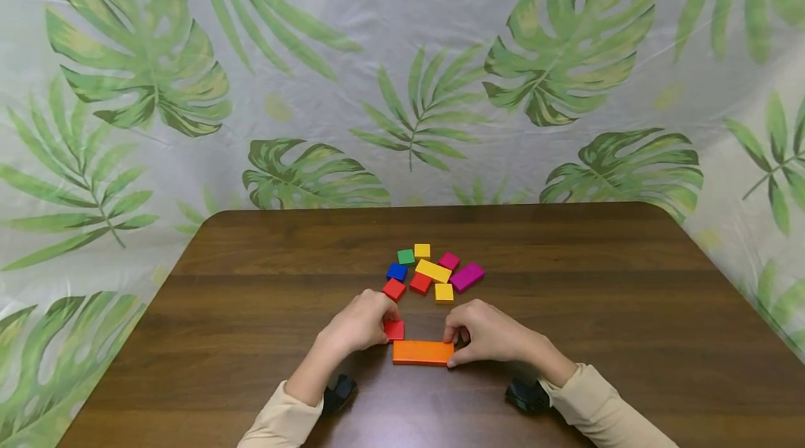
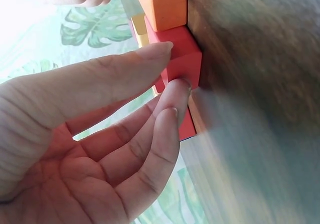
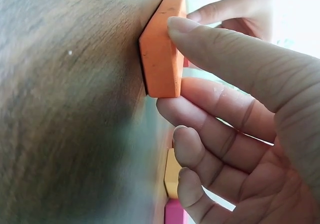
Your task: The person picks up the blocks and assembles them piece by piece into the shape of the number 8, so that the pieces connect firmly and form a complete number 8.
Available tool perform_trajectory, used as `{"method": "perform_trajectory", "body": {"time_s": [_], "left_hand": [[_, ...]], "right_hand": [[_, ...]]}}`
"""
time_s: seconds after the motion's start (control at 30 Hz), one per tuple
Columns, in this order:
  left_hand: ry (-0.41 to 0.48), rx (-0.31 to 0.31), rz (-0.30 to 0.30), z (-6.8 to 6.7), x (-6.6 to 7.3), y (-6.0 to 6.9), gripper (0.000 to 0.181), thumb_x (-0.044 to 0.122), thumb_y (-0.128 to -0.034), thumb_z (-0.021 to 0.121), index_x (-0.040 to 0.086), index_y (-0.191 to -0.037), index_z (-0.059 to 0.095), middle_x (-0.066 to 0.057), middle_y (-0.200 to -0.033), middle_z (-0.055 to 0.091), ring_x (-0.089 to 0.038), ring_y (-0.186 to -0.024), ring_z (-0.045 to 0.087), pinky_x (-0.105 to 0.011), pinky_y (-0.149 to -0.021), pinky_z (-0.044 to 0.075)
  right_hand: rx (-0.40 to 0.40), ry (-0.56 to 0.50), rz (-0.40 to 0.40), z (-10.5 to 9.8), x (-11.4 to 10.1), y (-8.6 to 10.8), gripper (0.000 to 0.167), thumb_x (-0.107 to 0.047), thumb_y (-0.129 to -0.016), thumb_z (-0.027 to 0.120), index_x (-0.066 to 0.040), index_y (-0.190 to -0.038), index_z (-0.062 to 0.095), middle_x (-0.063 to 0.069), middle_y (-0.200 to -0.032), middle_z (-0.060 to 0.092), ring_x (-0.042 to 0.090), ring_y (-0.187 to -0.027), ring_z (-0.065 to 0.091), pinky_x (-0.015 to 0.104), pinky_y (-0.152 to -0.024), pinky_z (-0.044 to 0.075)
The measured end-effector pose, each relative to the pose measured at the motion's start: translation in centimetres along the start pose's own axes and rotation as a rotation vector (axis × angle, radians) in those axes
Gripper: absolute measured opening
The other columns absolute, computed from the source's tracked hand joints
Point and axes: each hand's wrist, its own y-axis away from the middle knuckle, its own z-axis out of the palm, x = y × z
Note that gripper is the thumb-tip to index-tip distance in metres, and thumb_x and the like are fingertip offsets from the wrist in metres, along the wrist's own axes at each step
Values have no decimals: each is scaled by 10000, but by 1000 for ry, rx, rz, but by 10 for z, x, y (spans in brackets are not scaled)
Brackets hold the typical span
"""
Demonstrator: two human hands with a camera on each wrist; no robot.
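Note:
A long orange block (image 1: 423,353) lies flat near the front of the table. My right hand (image 1: 493,333) grips its right end, the thumb on the near side and the fingers at the end and far side in the right wrist view. My left hand (image 1: 361,322) holds a small red block (image 1: 395,330) between thumb and fingers. That red block (image 2: 186,67) meets the left end of the orange block (image 2: 169,7) at its far side, as the left wrist view shows. Part of the red block is hidden behind the left fingers.
Beyond the hands lies a loose group of several blocks, among them a blue block (image 1: 397,272), a green block (image 1: 406,257), a long yellow block (image 1: 433,271) and a magenta block (image 1: 467,277). A leaf-patterned curtain (image 1: 440,70) hangs behind the wooden table (image 1: 251,266).

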Motion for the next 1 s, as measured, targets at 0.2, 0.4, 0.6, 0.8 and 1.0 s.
{"method": "perform_trajectory", "body": {"time_s": [0.2,0.4,0.6,0.8,1.0], "left_hand": [[8,-11,-12,-1,2,1,176,-42,-679,753,26,-833,702,-60,-754,653,-131,-611,484,-208,-554,428],[1,-23,-25,1,3,1,181,-35,-688,753,36,-848,705,-55,-762,653,-121,-615,485,-196,-560,433],[-12,-32,-23,3,4,1,186,-17,-698,754,52,-864,708,-46,-751,649,-115,-617,484,-189,-559,430],[-15,-32,-48,-1,2,3,193,5,-688,768,60,-861,702,-39,-763,641,-118,-630,486,-201,-564,433],[8,-30,-53,-2,0,4,236,41,-680,794,55,-898,707,-54,-834,675,-115,-654,516,-222,-603,463]], "right_hand": [[0,1,-11,1,-1,0,215,-308,-706,810,-180,-780,654,-59,-732,636,13,-616,484,138,-574,424],[0,5,-6,0,-3,3,221,-315,-705,809,-178,-780,654,-62,-727,631,13,-618,487,138,-577,426],[4,17,-2,0,-4,5,226,-319,-700,812,-175,-770,653,-65,-715,621,7,-612,482,136,-574,422],[-5,19,3,1,-5,3,230,-333,-699,811,-182,-772,653,-85,-716,615,-7,-615,468,140,-575,422],[-11,10,5,0,-6,2,226,-324,-700,812,-181,-774,653,-75,-720,622,-16,-615,462,141,-576,423]]}}
